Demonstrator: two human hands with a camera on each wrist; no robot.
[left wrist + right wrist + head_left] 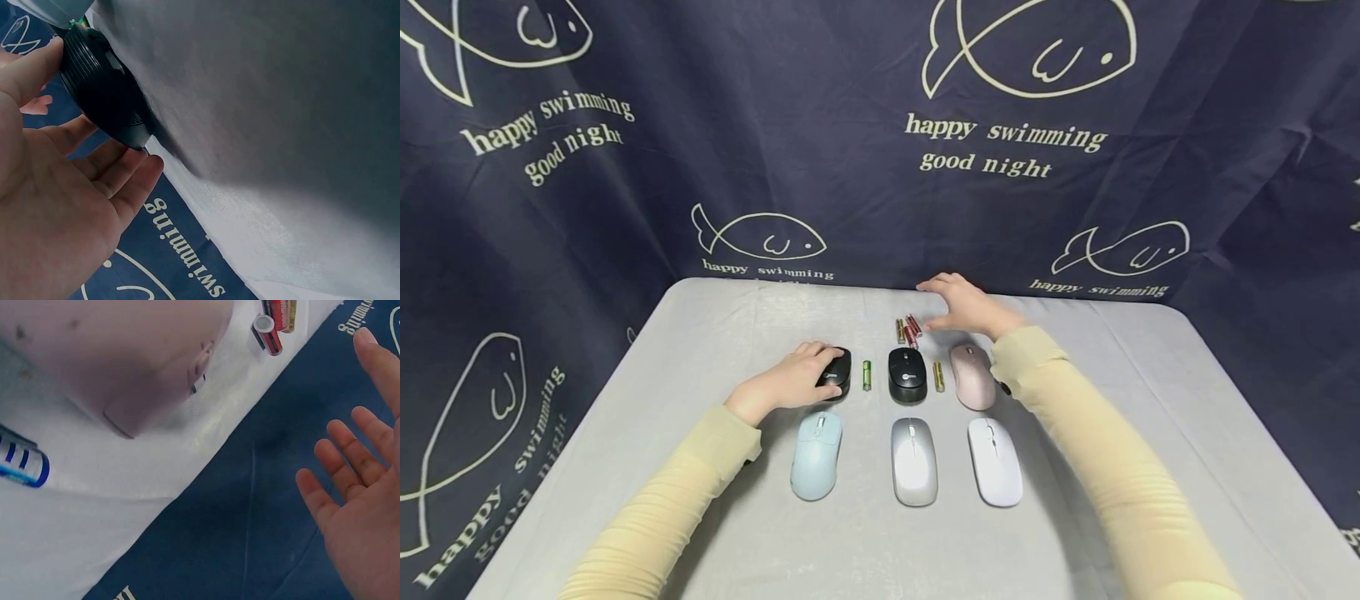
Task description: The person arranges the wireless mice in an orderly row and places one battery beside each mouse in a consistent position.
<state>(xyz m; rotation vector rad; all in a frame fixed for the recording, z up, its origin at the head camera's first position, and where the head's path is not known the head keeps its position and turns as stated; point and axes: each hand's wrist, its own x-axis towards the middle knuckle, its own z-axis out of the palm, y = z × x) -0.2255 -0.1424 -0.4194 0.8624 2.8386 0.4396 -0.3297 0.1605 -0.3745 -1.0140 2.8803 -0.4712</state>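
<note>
My left hand (797, 375) grips a black computer mouse (841, 377) at the left of the back row. In the left wrist view the thumb lies on one side of the black mouse (100, 87) and fingertips touch its other edge. Beyond the back row, my right hand (966, 304) hovers with spread fingers beside several loose batteries, among them a red battery (913, 325) and a gold battery (900, 331). Nothing lies in the right palm (369, 531) in the right wrist view. A pink mouse (973, 379) sits just below that hand.
Another black mouse (907, 375) stands mid-row between a green battery (867, 375) and a gold-coloured one. In front are a light blue mouse (816, 457), a silver mouse (914, 462) and a white mouse (996, 462). A blue-and-white battery (24, 459) shows in the right wrist view.
</note>
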